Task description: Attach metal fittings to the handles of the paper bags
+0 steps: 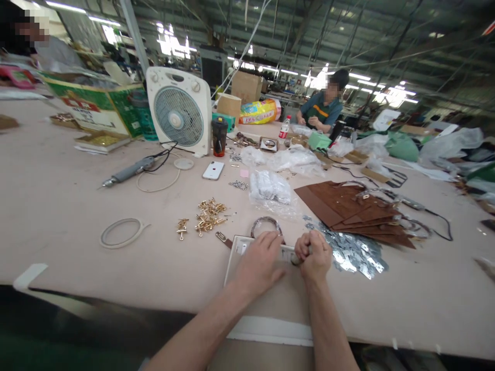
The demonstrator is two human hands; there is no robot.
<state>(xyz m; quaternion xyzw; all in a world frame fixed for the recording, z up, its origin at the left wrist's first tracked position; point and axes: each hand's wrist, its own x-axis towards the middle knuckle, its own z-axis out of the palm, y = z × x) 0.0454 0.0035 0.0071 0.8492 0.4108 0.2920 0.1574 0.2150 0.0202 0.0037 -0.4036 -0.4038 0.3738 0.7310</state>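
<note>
A beige-grey bag piece with a round, plastic-wrapped handle lies at the table's front edge. My left hand rests on its upper part, fingers stretched out. My right hand is closed like a fist at the piece's upper right corner; what its fingers hold is hidden. A brown strap with a metal buckle sticks out past the upper left corner. Gold metal fittings lie in a pile farther left. Flat silver metal plates are spread to the right of my right hand.
Brown bag pieces are stacked at the right. Behind stand a box fan, a phone and plastic-wrapped parts. An electric screwdriver and a tape roll lie left. A co-worker sits across the table.
</note>
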